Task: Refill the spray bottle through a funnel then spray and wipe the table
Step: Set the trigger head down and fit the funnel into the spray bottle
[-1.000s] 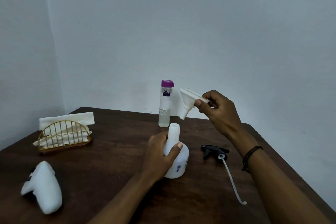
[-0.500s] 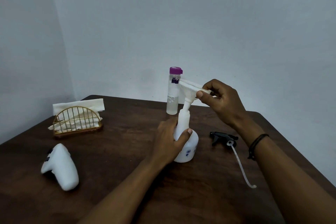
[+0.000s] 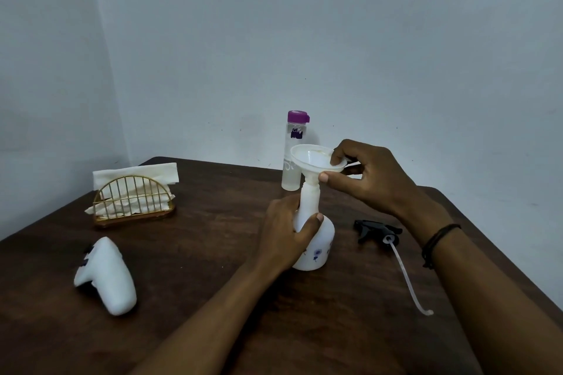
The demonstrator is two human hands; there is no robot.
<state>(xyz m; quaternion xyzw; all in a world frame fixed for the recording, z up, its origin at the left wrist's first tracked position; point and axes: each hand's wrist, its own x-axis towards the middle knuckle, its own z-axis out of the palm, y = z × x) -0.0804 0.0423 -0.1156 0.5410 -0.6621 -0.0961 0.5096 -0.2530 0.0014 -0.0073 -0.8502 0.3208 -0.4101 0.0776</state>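
Note:
A white spray bottle (image 3: 320, 240) with small flower prints stands uncapped in the middle of the dark wooden table (image 3: 213, 253). My left hand (image 3: 289, 231) grips its neck and shoulder. A white funnel (image 3: 313, 161) sits upright with its spout in the bottle's mouth, and my right hand (image 3: 368, 176) pinches its rim. Behind them stands a clear bottle (image 3: 292, 158) with a purple cap, partly filled with clear liquid. The black trigger head (image 3: 376, 230) with its long tube (image 3: 408, 277) lies on the table to the right.
A gold wire holder with white napkins (image 3: 134, 195) stands at the back left. A white controller-like object (image 3: 106, 277) lies at the front left. Grey walls close in behind the table and to the left; the table's right edge runs diagonally near my right arm.
My right hand has turned the funnel upright and lowered its spout into the bottle's mouth. My left hand stays on the bottle. The camera view has shifted slightly.

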